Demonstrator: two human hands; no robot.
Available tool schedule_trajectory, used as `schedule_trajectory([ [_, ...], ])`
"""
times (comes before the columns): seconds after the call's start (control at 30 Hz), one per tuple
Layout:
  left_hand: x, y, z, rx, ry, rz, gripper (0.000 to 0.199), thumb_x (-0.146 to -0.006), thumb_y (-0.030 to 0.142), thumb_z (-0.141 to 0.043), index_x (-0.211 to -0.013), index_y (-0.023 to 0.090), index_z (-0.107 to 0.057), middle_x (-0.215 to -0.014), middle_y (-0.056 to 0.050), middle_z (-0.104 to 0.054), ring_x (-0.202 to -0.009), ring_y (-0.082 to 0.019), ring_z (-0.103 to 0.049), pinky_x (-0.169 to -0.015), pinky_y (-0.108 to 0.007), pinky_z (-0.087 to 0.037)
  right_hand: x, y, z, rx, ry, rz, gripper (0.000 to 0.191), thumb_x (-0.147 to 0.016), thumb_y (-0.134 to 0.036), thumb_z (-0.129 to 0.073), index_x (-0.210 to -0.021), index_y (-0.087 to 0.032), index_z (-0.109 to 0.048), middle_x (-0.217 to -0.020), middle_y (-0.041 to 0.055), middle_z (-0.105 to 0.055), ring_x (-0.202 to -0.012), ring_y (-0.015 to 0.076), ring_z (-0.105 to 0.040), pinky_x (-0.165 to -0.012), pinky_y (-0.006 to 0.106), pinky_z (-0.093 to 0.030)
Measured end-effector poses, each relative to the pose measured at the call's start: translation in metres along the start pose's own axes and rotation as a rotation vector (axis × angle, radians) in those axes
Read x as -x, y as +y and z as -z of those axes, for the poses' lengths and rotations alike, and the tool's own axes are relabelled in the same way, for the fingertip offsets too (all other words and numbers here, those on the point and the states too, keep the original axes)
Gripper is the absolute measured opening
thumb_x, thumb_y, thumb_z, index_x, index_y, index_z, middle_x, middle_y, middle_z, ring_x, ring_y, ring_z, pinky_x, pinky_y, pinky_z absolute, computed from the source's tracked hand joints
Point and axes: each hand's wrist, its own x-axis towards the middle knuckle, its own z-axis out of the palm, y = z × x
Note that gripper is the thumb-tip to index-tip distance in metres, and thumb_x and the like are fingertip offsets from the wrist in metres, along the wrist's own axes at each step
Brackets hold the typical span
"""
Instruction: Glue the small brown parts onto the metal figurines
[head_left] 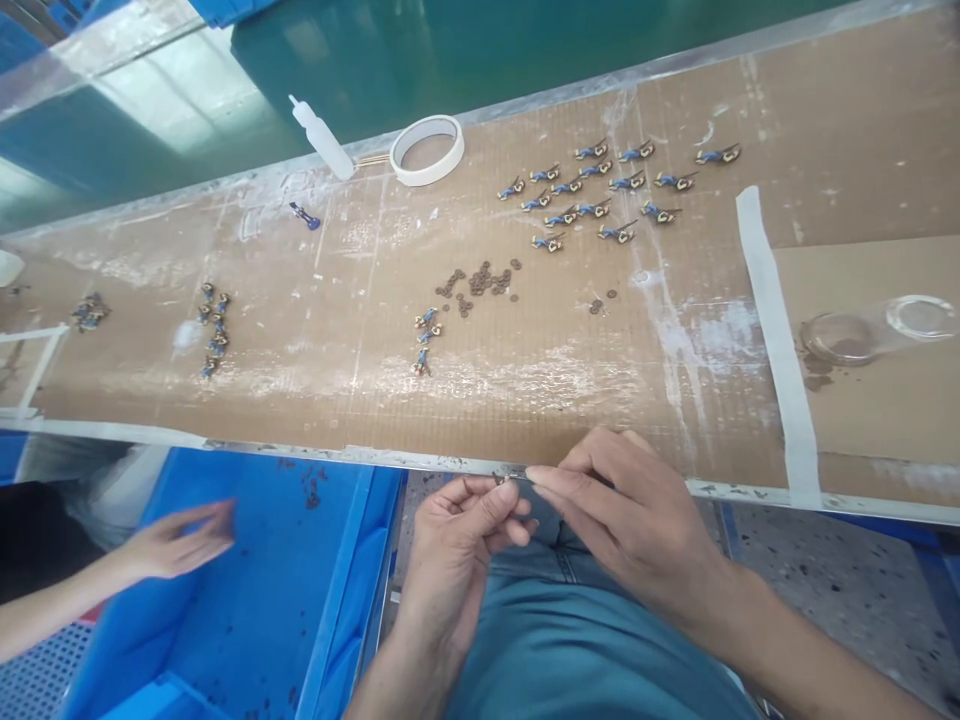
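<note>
At the table's front edge, my left hand pinches a tiny object between thumb and forefinger, mostly covered by the fingertips. My right hand is closed just beside it, its fingertips on a thin dark piece that meets the left fingertips; what exactly it is cannot be made out. Beyond my hands, a few small blue and tan figures lie on the brown cardboard surface. Small brown discs are heaped behind them. Several more figures lie spread out at the back right.
A white bottle, a tape roll and a blue tool lie at the back. More figures are at left. Clear cups lie right of a white strip. Another person's hand is over a blue bin.
</note>
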Motion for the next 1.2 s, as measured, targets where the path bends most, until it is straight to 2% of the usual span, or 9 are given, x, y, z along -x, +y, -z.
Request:
schedule_trajectory([
  [0.37,0.0012,0.0005,-0.0016,-0.006,0.029,0.013,0.030,-0.065,0.024,-0.084,-0.075,0.007,-0.062,-0.070,-0.007,-0.066,-0.054,-0.009,-0.058,-0.068,-0.027,-0.052,-0.0010,-0.0008,0.0006,0.007,-0.011,-0.008,0.009,-0.090,-0.007,-0.058,-0.091,-0.010,-0.067,-0.073,0.0042,-0.052,-0.070,0.0110,-0.045,-0.062,0.029,-0.028],
  [0.77,0.0001,0.0003,-0.0023,0.005,0.017,0.001,0.027,-0.066,0.023,-0.084,-0.074,0.008,-0.063,-0.069,-0.007,-0.066,-0.053,-0.009,-0.057,-0.064,-0.026,-0.051,-0.0008,-0.0014,0.0011,-0.013,-0.015,-0.038,0.010,-0.091,-0.008,-0.058,-0.090,-0.011,-0.067,-0.073,0.0037,-0.052,-0.069,0.0102,-0.046,-0.061,0.028,-0.029],
  [1.2,-0.0004,0.0023,-0.0024,-0.035,0.031,-0.004,0.025,-0.067,0.022,-0.083,-0.075,0.008,-0.064,-0.070,-0.006,-0.065,-0.053,-0.008,-0.057,-0.066,-0.026,-0.053,-0.0054,-0.0020,0.0040,0.006,-0.035,-0.036,0.020,-0.091,-0.007,-0.055,-0.072,-0.009,-0.063,-0.070,0.0030,-0.049,-0.067,0.0097,-0.041,-0.061,0.029,-0.025],
])
